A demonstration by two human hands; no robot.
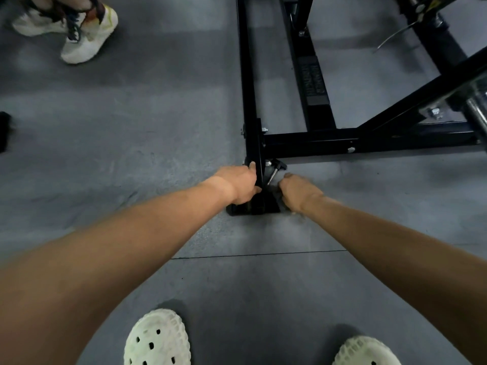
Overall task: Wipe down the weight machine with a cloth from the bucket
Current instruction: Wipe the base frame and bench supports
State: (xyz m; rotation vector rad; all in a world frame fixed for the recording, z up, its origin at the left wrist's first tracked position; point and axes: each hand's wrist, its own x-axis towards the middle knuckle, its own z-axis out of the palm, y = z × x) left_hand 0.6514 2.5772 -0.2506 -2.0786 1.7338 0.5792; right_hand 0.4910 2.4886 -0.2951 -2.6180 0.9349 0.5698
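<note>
1. Now the left hand [241,184] wraps its fingers round the black corner post [257,143] of the weight machine [311,142], just above the foot plate [253,208].
2. The right hand [299,192], blurred, curls its fingers over a dark cloth [277,194] which touches the foot plate on the grey floor [158,127].
3. Two white clogs [158,338] stand below, well apart from it.

One wide-angle view from the person's head looks steeply down and a little forward onto the grey floor [131,127]. Both forearms run in from the lower corners, large and close, to the left hand [237,184] and right hand [297,192] at mid-frame. The wearer's white shoes [158,338] touch the bottom edge. The weight machine [311,142] base fills the upper right, farther off.
</note>
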